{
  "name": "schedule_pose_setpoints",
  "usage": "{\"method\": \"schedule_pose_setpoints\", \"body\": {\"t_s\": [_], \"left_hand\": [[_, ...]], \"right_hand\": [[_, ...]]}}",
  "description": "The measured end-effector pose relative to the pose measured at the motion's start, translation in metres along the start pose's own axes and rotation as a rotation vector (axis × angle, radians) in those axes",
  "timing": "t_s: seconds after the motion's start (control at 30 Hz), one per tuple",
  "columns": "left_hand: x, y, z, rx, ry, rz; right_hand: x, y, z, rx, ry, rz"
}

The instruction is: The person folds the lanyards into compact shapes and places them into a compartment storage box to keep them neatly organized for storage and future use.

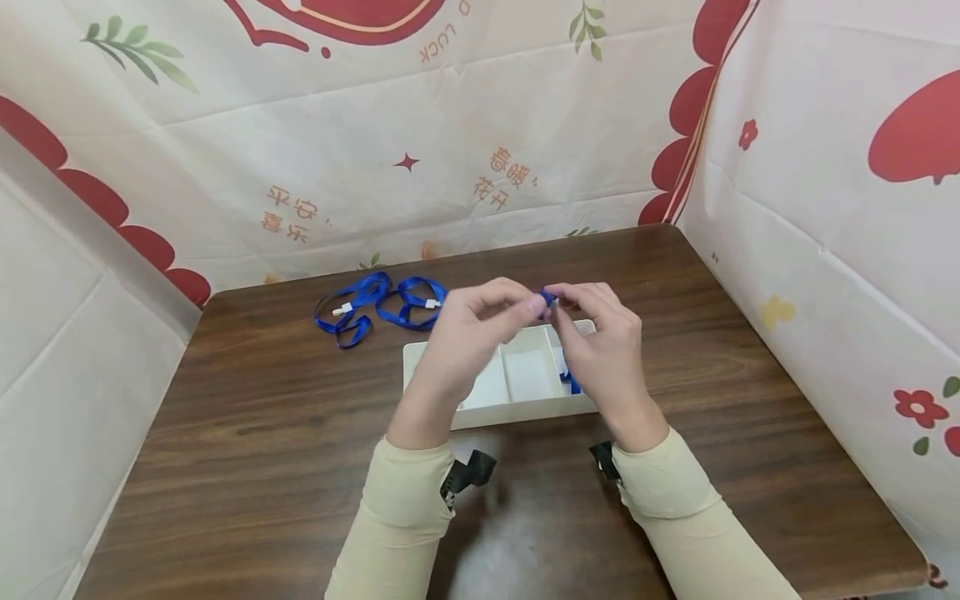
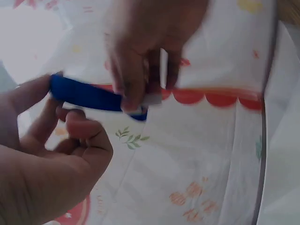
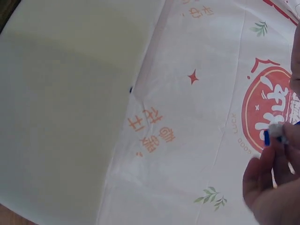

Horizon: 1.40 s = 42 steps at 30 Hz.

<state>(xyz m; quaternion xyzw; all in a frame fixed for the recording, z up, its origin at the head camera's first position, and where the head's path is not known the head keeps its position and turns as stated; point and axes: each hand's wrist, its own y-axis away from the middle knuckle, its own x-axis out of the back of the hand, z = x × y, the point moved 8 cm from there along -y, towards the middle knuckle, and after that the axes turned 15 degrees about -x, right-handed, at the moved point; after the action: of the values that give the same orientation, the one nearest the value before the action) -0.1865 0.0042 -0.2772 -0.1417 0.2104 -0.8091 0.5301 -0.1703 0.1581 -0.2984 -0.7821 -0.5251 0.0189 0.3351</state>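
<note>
Both hands are raised over the divided white tray [image 1: 525, 410] in the head view. Between their fingertips is a short stretch of blue lanyard [image 1: 548, 297]. My left hand [image 1: 465, 333] holds one end of that strap; the left wrist view shows the blue band [image 2: 86, 95] running from its fingers across to the right hand [image 2: 150, 42]. My right hand [image 1: 607, 350] pinches the other end beside a small white clip [image 3: 276, 130]. Fingers hide much of the lanyard in the head view.
Two more blue lanyards with white clips, one on the left [image 1: 352, 304] and one on the right [image 1: 408, 312], lie coiled on the brown table [image 1: 262, 450] behind the tray. Blue strap [image 1: 575, 385] lies in the tray's right compartment. A printed cloth [image 1: 360, 108] hangs behind the table.
</note>
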Motion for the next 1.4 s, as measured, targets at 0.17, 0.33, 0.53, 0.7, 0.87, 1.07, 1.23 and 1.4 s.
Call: {"method": "schedule_pose_setpoints", "body": {"t_s": [0.17,0.33,0.53,0.7,0.87,1.07,1.23,1.4], "left_hand": [[0.011,-0.004,-0.001,0.028,0.261,0.177],[0.015,-0.011,0.001,-0.044,0.286,0.247],[0.014,-0.016,-0.004,-0.075,0.335,0.302],[0.008,-0.017,-0.006,-0.071,0.375,0.336],[0.004,-0.016,-0.009,-0.055,0.416,0.357],[0.005,-0.013,-0.014,-0.041,0.459,0.385],[0.007,-0.014,-0.014,-0.063,0.508,0.412],[0.009,-0.013,-0.015,-0.044,0.534,0.432]], "right_hand": [[-0.010,0.003,0.000,-0.044,-0.080,-0.107],[-0.016,0.004,0.004,-0.184,-0.155,-0.191],[-0.020,0.006,0.010,-0.316,-0.174,-0.247],[-0.022,0.006,0.006,-0.339,-0.162,-0.253],[-0.023,0.005,-0.001,-0.319,-0.137,-0.228],[-0.025,0.006,-0.005,-0.279,-0.070,-0.214],[-0.025,0.005,-0.005,-0.244,-0.043,-0.202],[-0.027,0.008,0.003,-0.322,-0.021,-0.250]]}}
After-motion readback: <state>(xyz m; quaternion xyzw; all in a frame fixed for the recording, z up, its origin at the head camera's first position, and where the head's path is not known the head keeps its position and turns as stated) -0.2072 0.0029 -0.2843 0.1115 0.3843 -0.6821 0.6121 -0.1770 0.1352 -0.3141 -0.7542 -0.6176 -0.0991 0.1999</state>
